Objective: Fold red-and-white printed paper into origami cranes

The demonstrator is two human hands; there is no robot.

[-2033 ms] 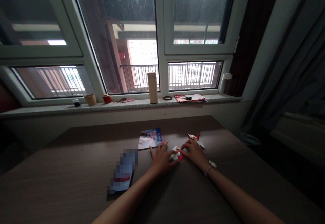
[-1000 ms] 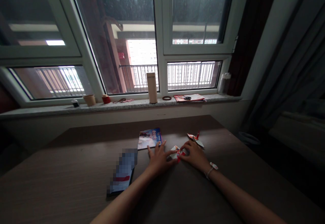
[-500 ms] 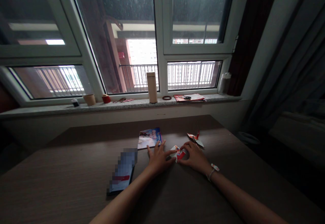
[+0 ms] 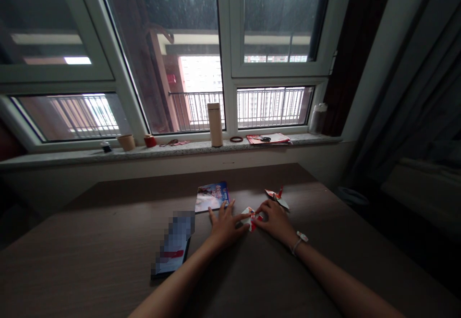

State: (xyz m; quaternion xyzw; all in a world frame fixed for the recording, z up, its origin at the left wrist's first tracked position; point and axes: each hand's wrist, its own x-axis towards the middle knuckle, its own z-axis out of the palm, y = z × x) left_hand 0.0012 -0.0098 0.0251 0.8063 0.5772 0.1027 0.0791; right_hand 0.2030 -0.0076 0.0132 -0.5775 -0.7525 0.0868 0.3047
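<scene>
A small folded piece of patterned paper [image 4: 247,218], white with red and orange, lies on the table between my hands. My left hand [image 4: 225,225] rests on the tabletop with its fingers spread. Its index finger and thumb touch the paper's left side, while its other fingertips reach the lower edge of a blue printed booklet [image 4: 212,196]. At the paper's right part, my right hand [image 4: 275,222] has thumb and fingers closed on a red flap, partly covering it. Just beyond the right hand stands a folded paper crane [image 4: 279,197] with a red tip.
A phone [image 4: 173,248] with a blurred screen lies left of my left forearm on the brown table [image 4: 93,241]. Along the windowsill [image 4: 187,148] stand a tall beige bottle [image 4: 215,125], a paper cup [image 4: 127,142], a bead bracelet [image 4: 236,139] and red papers with scissors [image 4: 265,139].
My right thumb has moved up and inward onto the red part of the paper, which now shows less of its flap. The left hand has stayed nearly still.
</scene>
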